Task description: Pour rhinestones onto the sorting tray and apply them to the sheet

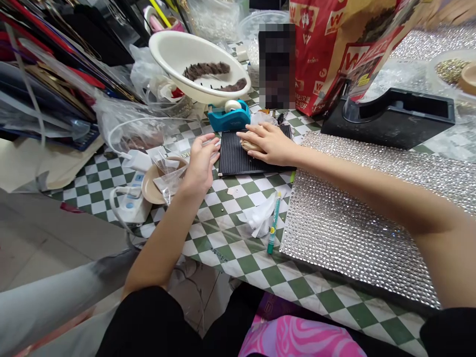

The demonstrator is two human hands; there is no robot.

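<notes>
Our right hand (266, 144) lies flat, fingers close together, pressing down on a small tan pouch-like piece (248, 145). The piece sits on a black ribbed rectangular board (234, 158) on the green-and-white checkered counter (226, 243). It looks soft and light, likely to give under the palm, and its exposed left end seems the best place to pinch it. Our left hand (203, 163) is open, fingers spread, holding nothing, just left of the board. A teal tape dispenser (228, 115) stands beyond the board, and a silver rhinestone sheet (345, 233) lies to the right.
</notes>
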